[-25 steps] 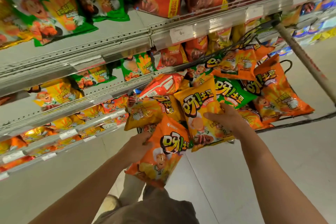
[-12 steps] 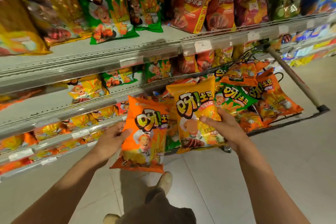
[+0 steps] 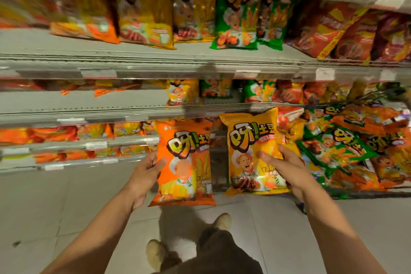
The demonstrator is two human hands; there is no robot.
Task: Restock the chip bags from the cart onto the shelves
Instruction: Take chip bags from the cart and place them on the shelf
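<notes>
Now, at left of frame: grey shelves (image 3: 84, 109) stacked in tiers, blurred snack packets along them. Left of centre: left hand (image 3: 146, 171), grip closed on the left edge of an orange chip bag (image 3: 184, 162), thumb on its front, bag upright and held clear of the shelves above the floor (image 3: 44, 207). Just right of it: yellow chip bag (image 3: 251, 153), upright too, pinched at its right side by the right hand (image 3: 284, 167), thumb across the front. Far right: cart (image 3: 355, 95) heaped with orange and green chip bags (image 3: 338, 153), wire rim barely visible. Bottom centre: two beige shoes (image 3: 155, 253).
</notes>
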